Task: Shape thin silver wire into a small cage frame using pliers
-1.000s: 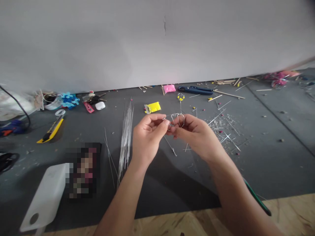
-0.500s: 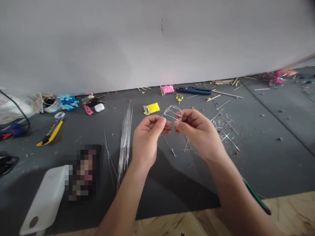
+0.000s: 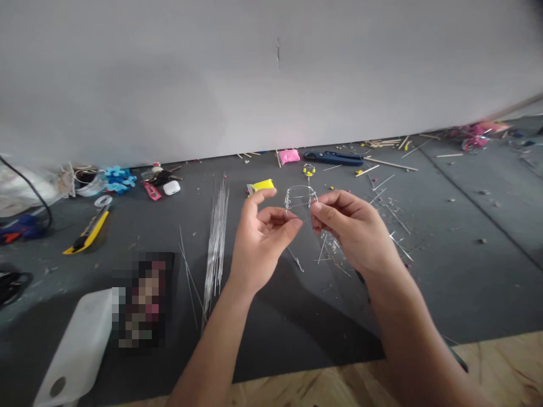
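Note:
A small bent wire piece, looped at the top, is held up between both hands above the dark mat. My right hand pinches its right side with thumb and fingers closed. My left hand is beside its left end, index finger raised, the other fingers curled toward the thumb; a thin wire runs down from it. Whether the left fingers still touch the wire is unclear.
A bundle of straight wires lies left of my hands. A yellow packet, pink packet, blue pliers, a yellow utility knife, a white device and scattered wire scraps lie about.
The wire piece has been turned upright and lifted a little. My left hand loosened its pinch and raised its index finger; my right hand shifted slightly right.

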Demonstrator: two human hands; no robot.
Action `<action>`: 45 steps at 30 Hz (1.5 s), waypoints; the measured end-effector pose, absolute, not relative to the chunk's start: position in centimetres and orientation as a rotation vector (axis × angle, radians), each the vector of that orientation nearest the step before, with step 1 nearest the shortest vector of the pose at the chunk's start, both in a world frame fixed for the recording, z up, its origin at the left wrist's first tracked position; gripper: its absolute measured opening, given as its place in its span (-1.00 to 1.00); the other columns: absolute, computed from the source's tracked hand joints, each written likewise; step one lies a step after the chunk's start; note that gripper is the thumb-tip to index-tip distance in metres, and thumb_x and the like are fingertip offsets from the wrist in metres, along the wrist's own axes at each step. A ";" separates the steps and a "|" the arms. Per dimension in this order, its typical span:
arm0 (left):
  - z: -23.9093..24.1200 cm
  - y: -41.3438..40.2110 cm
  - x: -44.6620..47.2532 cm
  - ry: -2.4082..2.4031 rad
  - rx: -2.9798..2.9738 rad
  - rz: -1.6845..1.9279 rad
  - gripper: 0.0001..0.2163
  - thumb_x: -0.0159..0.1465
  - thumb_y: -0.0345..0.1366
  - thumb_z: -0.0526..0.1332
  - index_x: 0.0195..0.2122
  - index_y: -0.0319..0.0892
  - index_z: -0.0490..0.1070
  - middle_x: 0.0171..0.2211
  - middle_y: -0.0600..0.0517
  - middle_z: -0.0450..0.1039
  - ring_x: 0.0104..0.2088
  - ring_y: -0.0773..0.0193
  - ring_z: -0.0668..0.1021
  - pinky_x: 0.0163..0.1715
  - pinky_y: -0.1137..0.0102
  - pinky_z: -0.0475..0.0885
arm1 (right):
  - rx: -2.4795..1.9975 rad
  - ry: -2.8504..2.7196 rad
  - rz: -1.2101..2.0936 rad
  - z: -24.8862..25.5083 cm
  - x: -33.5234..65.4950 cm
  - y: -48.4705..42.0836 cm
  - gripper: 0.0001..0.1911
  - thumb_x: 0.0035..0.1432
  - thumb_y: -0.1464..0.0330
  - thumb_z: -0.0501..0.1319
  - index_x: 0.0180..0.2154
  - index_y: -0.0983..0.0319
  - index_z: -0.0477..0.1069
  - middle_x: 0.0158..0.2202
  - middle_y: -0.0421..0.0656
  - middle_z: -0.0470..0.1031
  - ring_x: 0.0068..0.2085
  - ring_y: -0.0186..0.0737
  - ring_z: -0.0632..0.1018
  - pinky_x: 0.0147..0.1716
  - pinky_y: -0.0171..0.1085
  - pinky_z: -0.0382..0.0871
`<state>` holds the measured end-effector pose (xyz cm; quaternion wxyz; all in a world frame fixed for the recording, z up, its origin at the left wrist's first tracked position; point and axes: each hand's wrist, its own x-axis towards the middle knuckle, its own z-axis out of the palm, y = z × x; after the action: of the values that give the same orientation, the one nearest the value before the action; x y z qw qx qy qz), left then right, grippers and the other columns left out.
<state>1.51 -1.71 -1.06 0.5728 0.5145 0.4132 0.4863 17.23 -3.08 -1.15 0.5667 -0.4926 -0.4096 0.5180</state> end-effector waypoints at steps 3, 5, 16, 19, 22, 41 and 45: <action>-0.9 -1.9 1.3 0.974 1.388 1.186 -0.51 0.10 -0.37 0.37 0.04 0.01 0.29 -0.34 0.09 0.50 -0.26 0.28 0.58 -0.25 0.40 0.51 | -1.136 -0.955 1.220 -1.1 17.4 -3.1 -0.88 0.08 0.29 0.34 -0.39 0.18 0.45 -0.51 -0.28 0.43 -0.49 -0.38 0.46 -0.45 -0.32 0.36; -1.0 -2.0 1.1 0.959 1.510 1.224 -0.60 0.10 -0.40 0.36 -0.03 -0.03 0.37 -0.30 0.07 0.50 -0.24 0.28 0.58 -0.19 0.38 0.52 | -1.135 -0.952 1.209 -1.1 17.4 -3.2 -0.87 0.08 0.29 0.33 -0.39 0.18 0.44 -0.51 -0.27 0.43 -0.48 -0.37 0.46 -0.45 -0.31 0.38; -0.8 -1.9 0.4 1.100 2.186 1.266 -0.90 0.20 -0.40 0.26 -0.29 -0.07 0.50 -0.29 0.05 0.59 -0.27 0.28 0.60 -0.24 0.39 0.50 | -1.106 -0.901 1.256 -1.0 17.6 -3.4 -0.90 0.08 0.31 0.35 -0.39 0.17 0.46 -0.51 -0.27 0.45 -0.48 -0.39 0.47 -0.45 -0.34 0.43; -0.8 -2.0 0.6 1.133 2.174 1.277 -0.89 0.20 -0.39 0.26 -0.29 -0.05 0.52 -0.31 0.05 0.60 -0.30 0.27 0.61 -0.26 0.38 0.51 | -1.114 -0.899 1.260 -0.9 17.5 -3.4 -0.89 0.07 0.31 0.35 -0.39 0.18 0.46 -0.50 -0.27 0.46 -0.48 -0.38 0.49 -0.45 -0.33 0.44; -0.9 -2.1 0.8 1.159 2.119 1.297 -0.90 0.19 -0.39 0.26 -0.31 -0.05 0.53 -0.32 0.05 0.60 -0.34 0.27 0.60 -0.29 0.38 0.51 | -1.108 -0.884 1.250 -0.8 17.3 -3.5 -0.89 0.08 0.31 0.34 -0.38 0.18 0.45 -0.49 -0.26 0.44 -0.47 -0.37 0.51 -0.44 -0.32 0.45; -0.6 -1.8 0.6 0.878 1.387 0.816 -0.72 0.24 -0.25 0.23 0.00 -0.04 0.42 -0.32 0.02 0.49 -0.41 0.30 0.55 -0.49 0.44 0.52 | -1.136 -1.219 1.442 -0.8 18.5 -3.5 -0.91 0.13 0.33 0.31 -0.39 0.22 0.49 -0.51 -0.26 0.49 -0.49 -0.39 0.48 -0.46 -0.35 0.38; -0.4 -1.8 0.5 0.833 1.390 0.716 -0.79 0.27 -0.28 0.20 -0.06 -0.06 0.38 -0.34 0.02 0.52 -0.45 0.31 0.55 -0.59 0.49 0.46 | -1.156 -1.240 1.434 -0.5 18.6 -3.6 -0.92 0.14 0.34 0.30 -0.38 0.22 0.50 -0.49 -0.27 0.49 -0.49 -0.43 0.45 -0.47 -0.38 0.35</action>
<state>0.46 -1.85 -0.45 0.6328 0.6075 0.3642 0.3128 18.60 -3.58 -0.46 0.4445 -0.4664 -0.5001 0.5786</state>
